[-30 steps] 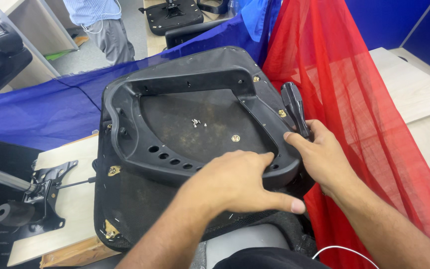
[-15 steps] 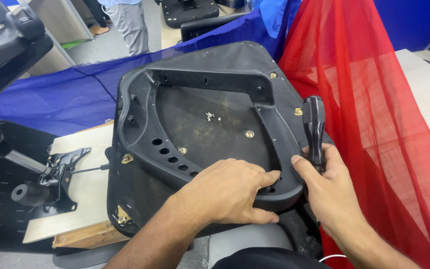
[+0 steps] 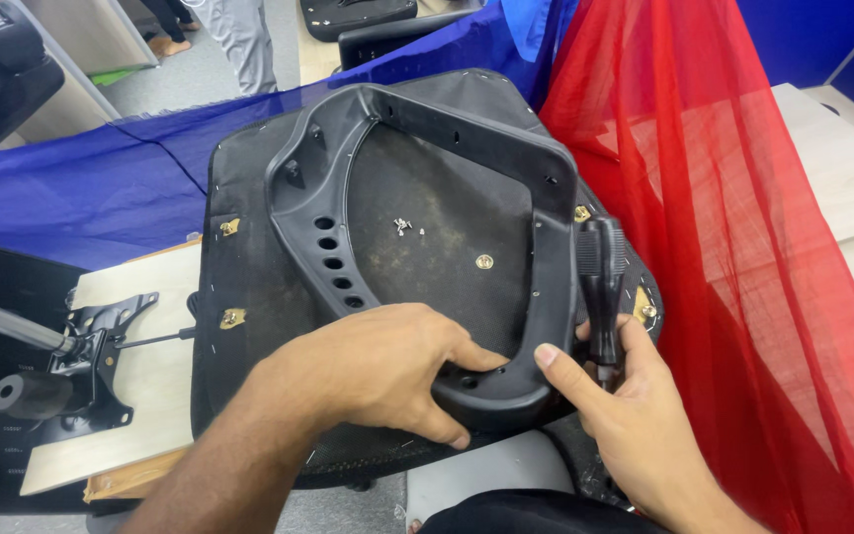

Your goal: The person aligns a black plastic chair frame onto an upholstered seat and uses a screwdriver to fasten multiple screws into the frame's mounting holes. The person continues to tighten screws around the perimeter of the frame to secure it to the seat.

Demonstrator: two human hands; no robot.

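An upturned black chair seat point(image 3: 249, 267) lies in front of me with a black plastic frame point(image 3: 427, 119) on its underside. My left hand point(image 3: 373, 371) grips the frame's near rounded corner, fingers curled over it. My right hand point(image 3: 625, 396) holds a black-handled screwdriver point(image 3: 602, 282) upright against the frame's right side, thumb resting on the frame. Several small loose screws point(image 3: 402, 225) lie on the seat inside the frame, near a brass insert point(image 3: 484, 262).
A black metal chair mechanism point(image 3: 101, 341) with a cylinder rests on a light wooden board point(image 3: 150, 386) at left. Red mesh fabric point(image 3: 733, 227) hangs at right, blue fabric point(image 3: 81, 188) behind. Another person's legs point(image 3: 239, 40) stand at the back.
The view has shifted, so the seat sits more to the right. My left hand stays on the frame's near corner; my right hand now holds the screwdriver upright against the frame's right side.
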